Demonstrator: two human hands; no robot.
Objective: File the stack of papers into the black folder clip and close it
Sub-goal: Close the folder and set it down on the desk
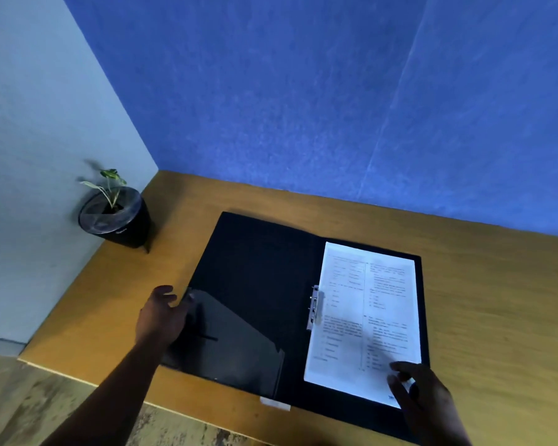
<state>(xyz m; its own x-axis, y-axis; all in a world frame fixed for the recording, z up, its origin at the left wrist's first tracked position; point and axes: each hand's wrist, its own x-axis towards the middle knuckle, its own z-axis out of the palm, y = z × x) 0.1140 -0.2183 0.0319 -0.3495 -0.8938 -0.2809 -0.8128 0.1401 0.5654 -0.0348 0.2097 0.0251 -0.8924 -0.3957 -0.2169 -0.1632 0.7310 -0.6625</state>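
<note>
A black folder point(258, 272) lies open flat on the wooden desk. A stack of white printed papers point(364, 317) rests on its right half, its left edge beside the metal clip point(314, 307) at the spine. My left hand point(161, 317) is at the folder's left cover edge, fingers curled on the edge near the inner pocket flap. My right hand point(422, 397) rests with spread fingers on the near right corner of the papers.
A small plant in a black pot point(116, 217) stands at the desk's far left corner against the grey wall. A blue wall runs along the desk's back. The desk's front edge point(87, 378) is near my arms, floor below it.
</note>
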